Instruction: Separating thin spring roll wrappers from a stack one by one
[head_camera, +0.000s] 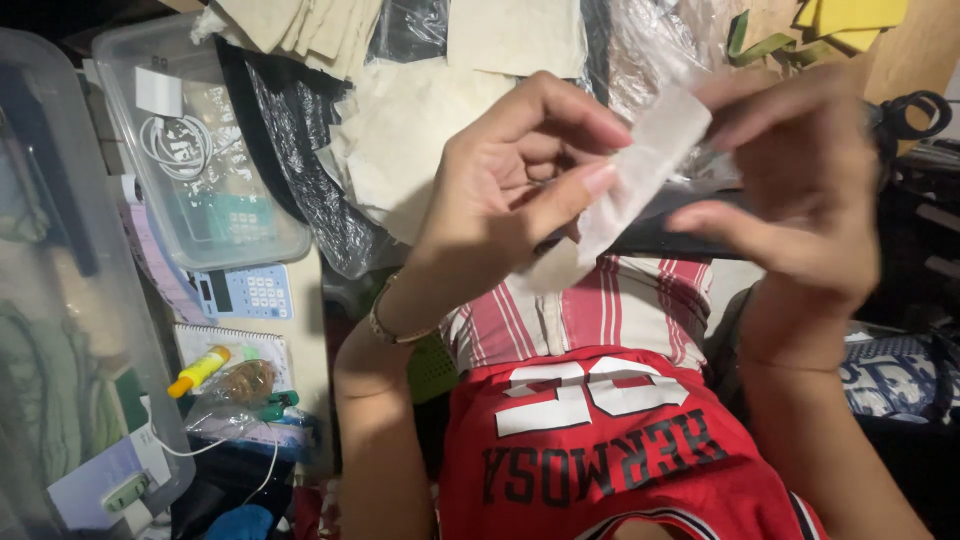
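Observation:
Both my hands are raised in front of me and hold one thin, translucent white strip (640, 170), like a piece of gauzy fabric or tape. My left hand (505, 185) pinches its lower part between thumb and fingers. My right hand (800, 190), blurred, grips its upper end with the fingertips. The strip runs slantwise from lower left to upper right. Below the hands lie a red-and-white striped cloth (610, 310) and my red jersey (600, 450) with white and black lettering.
Clear plastic bins (200, 150) stand at the left, one holding a cable. A pale blue calculator (245, 292), a spiral notebook (235, 345), a yellow tube (200, 370) and a small plastic bag lie beneath. Cream fabric pieces (400, 130) and black plastic pile behind. Black scissors (915, 110) sit at the right.

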